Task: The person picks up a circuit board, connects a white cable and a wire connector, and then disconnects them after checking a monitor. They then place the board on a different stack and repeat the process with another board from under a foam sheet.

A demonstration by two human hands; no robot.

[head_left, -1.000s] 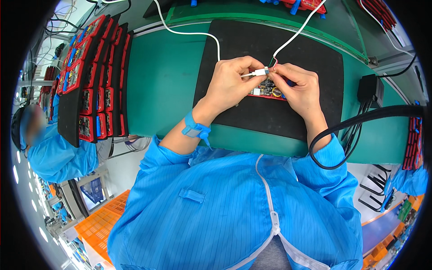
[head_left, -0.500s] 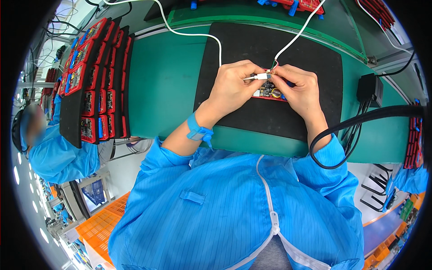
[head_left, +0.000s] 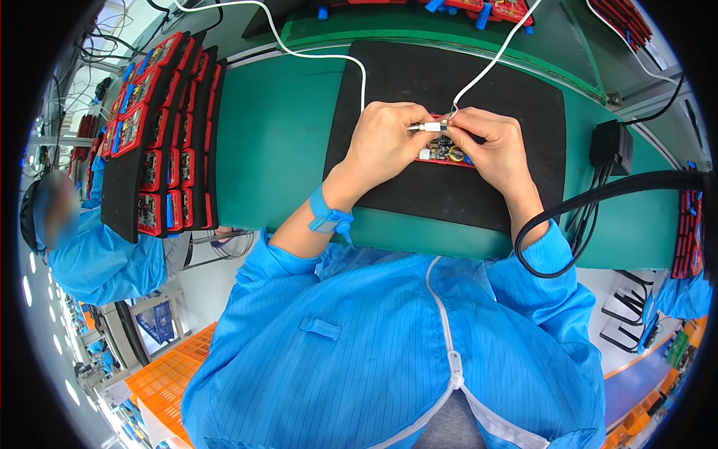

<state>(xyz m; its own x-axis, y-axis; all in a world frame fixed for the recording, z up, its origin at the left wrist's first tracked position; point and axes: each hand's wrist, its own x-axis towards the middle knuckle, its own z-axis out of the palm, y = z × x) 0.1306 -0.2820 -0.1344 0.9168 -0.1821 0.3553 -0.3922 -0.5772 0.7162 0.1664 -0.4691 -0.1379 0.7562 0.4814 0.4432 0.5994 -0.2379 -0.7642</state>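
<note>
My left hand point(head_left: 385, 142) is closed, pinching a white cable plug point(head_left: 432, 127) with a dark end between thumb and fingertips. Close against it, my right hand point(head_left: 495, 146) is closed on the thin coloured wires point(head_left: 453, 112) at the end of a white cable point(head_left: 482, 73). The plug and the wire ends almost meet; whether they touch is hidden by my fingers. Just below the fingertips lies a circuit board point(head_left: 441, 152) in a red tray, partly covered by both hands. A blue wrist strap point(head_left: 327, 215) is around my left wrist.
The board lies on a black mat point(head_left: 404, 198) over a green tabletop point(head_left: 273, 142). Stacked red trays of boards point(head_left: 153, 150) stand at left. At right are a black adapter box point(head_left: 612, 146) and a thick black cable loop point(head_left: 598, 196). A co-worker point(head_left: 97, 247) sits at far left.
The plug in my left hand has tilted slightly toward level. Both hands keep their pinch close together above the board; the whole view has shifted a little.
</note>
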